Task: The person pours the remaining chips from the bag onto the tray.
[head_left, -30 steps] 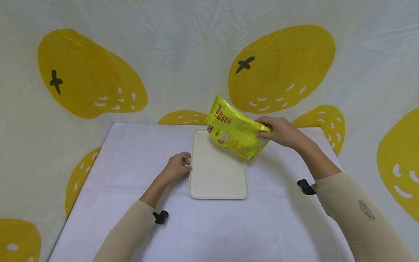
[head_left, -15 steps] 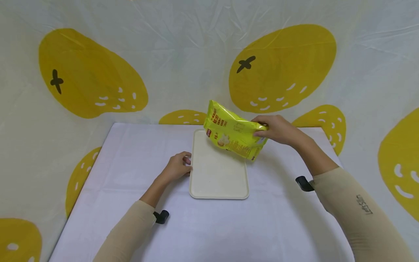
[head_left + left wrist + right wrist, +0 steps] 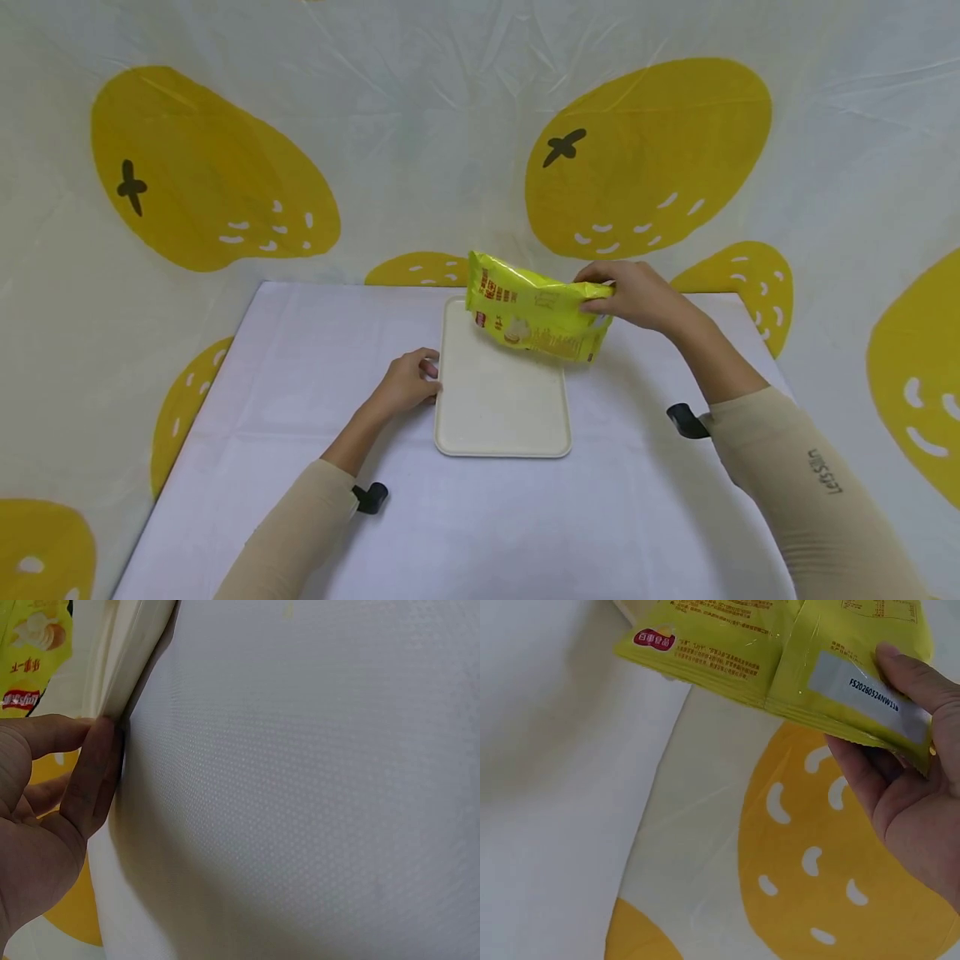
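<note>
My right hand (image 3: 633, 293) pinches a yellow chip bag (image 3: 536, 312) by its right end, thumb on the printed back face and fingers behind. The bag is held tilted over the far part of a cream rectangular tray (image 3: 501, 412) and hides that part. In the right wrist view the thumb presses near a pale date-code strip on the bag (image 3: 780, 652). At the tray's left edge, my left hand (image 3: 407, 382) grips the rim; the left wrist view has the thumb and fingers of the left hand (image 3: 64, 776) pinching the tray rim (image 3: 127, 667).
Under the tray lies a white-clothed table (image 3: 337, 333). A pale curtain (image 3: 420, 125) with big yellow fruit prints rises behind and beside it. Black wrist-camera mounts (image 3: 371, 498) stick out from both sleeves.
The chip bag's left end has swung downward, so the bag lies more level, slightly further left. My right hand has shifted a little left with it. The left hand and tray stay put.
</note>
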